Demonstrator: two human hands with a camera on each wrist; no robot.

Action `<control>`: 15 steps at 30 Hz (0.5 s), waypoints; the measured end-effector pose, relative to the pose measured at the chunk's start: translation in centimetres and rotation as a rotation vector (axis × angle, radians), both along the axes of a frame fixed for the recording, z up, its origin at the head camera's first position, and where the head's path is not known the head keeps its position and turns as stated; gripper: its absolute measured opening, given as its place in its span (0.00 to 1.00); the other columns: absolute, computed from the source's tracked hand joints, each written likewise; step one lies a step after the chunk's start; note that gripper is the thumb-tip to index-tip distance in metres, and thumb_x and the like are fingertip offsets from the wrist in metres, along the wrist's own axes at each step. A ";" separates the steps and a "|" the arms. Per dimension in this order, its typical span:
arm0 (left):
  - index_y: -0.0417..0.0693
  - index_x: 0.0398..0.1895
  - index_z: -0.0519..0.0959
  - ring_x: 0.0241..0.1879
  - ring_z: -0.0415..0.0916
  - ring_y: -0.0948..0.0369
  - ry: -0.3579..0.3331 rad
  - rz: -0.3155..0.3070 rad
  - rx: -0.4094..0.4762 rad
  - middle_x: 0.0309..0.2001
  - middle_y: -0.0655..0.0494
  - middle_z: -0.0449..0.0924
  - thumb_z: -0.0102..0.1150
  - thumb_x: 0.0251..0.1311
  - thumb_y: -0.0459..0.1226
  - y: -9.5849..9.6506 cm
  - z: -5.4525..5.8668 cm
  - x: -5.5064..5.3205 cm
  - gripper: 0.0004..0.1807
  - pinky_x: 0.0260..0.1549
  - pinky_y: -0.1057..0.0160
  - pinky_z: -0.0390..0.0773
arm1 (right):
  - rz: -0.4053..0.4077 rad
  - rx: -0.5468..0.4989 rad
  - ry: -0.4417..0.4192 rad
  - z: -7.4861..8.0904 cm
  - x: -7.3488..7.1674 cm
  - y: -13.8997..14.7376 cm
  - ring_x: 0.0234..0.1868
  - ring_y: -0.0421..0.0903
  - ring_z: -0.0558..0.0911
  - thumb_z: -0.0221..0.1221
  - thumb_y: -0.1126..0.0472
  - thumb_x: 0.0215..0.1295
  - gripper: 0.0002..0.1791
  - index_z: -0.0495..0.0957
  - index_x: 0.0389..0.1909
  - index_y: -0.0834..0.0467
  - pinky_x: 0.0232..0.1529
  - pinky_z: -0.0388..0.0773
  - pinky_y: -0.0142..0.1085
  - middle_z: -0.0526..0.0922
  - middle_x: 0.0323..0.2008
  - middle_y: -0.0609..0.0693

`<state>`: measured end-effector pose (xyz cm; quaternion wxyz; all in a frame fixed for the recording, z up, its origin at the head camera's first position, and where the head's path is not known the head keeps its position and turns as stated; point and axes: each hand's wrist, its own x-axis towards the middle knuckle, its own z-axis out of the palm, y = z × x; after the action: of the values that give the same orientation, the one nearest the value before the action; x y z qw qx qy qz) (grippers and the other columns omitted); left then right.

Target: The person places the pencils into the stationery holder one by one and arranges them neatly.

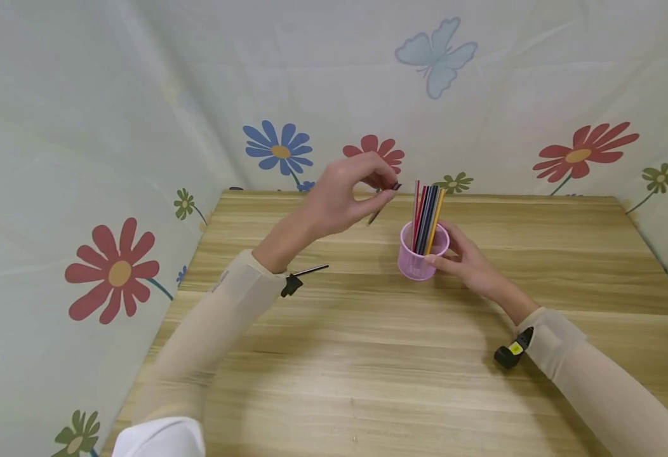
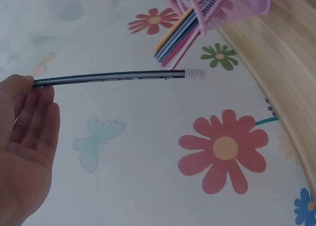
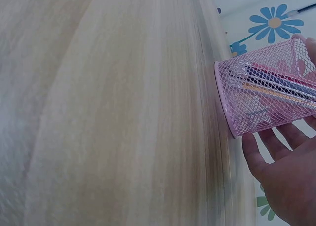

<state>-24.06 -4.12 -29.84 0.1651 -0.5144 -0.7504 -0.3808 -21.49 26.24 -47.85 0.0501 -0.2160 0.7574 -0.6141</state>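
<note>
Between the thumb and fingertips of my left hand (image 1: pixel 342 197) is a dark striped pencil (image 2: pixel 108 78), pinched near one end. Its other end has a pale tip, pointing down in the head view. The pencil is beside and a little above a pink mesh pencil cup (image 1: pixel 416 265). My right hand (image 1: pixel 471 263) holds the cup from its right side, thumb at the near side and fingers around the back. Several pencils (image 1: pixel 427 219), dark, red and yellow, stand in the cup, leaning slightly right. The cup's far side is hidden in the head view.
Another dark pencil (image 1: pixel 313 270) lies on the wooden table (image 1: pixel 334 374), partly behind the left wrist's black camera (image 1: pixel 291 285). A pale curtain (image 1: pixel 322 57) with printed flowers and a butterfly hangs along the table's back and sides.
</note>
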 end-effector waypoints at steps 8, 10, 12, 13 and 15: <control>0.40 0.48 0.83 0.41 0.84 0.67 -0.057 0.047 0.129 0.43 0.54 0.86 0.71 0.67 0.32 1.3 0.3 -0.1 0.10 0.39 0.64 0.85 | -0.003 0.023 0.002 -0.2 -0.1 0.1 0.80 0.61 0.60 0.64 0.70 0.73 0.41 0.57 0.82 0.55 0.75 0.61 0.64 0.62 0.79 0.59; 0.38 0.48 0.83 0.41 0.85 0.66 -0.086 0.040 0.168 0.43 0.52 0.86 0.70 0.67 0.30 1.7 0.0 -0.3 0.10 0.40 0.63 0.86 | -0.006 0.025 0.003 -0.2 -0.1 0.1 0.80 0.61 0.60 0.64 0.70 0.73 0.41 0.58 0.82 0.55 0.74 0.62 0.64 0.63 0.78 0.59; 0.36 0.48 0.82 0.41 0.85 0.65 -0.110 0.028 0.200 0.44 0.50 0.85 0.70 0.67 0.29 2.1 -0.3 -0.6 0.10 0.41 0.63 0.87 | -0.007 0.030 0.008 -0.2 -0.1 0.1 0.80 0.61 0.61 0.64 0.69 0.73 0.41 0.57 0.82 0.55 0.74 0.63 0.64 0.63 0.78 0.59; 0.36 0.48 0.82 0.41 0.85 0.64 -0.119 0.024 0.212 0.43 0.50 0.84 0.69 0.68 0.29 2.3 -0.5 -0.8 0.10 0.41 0.63 0.87 | -0.008 0.031 0.010 -0.2 -0.1 0.1 0.80 0.61 0.61 0.64 0.69 0.73 0.41 0.57 0.82 0.55 0.74 0.63 0.64 0.63 0.78 0.59; 0.35 0.48 0.81 0.41 0.85 0.63 -0.144 0.019 0.233 0.43 0.50 0.84 0.68 0.68 0.29 2.6 -0.8 -1.1 0.09 0.42 0.63 0.87 | -0.006 0.025 0.011 -0.3 -0.2 0.1 0.80 0.61 0.61 0.64 0.70 0.73 0.41 0.57 0.82 0.54 0.74 0.62 0.64 0.63 0.78 0.59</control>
<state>-25.14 -1.47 -30.61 0.1730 -0.4561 -0.7159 -0.4995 -21.66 26.36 -48.12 0.0465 -0.2164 0.7659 -0.6036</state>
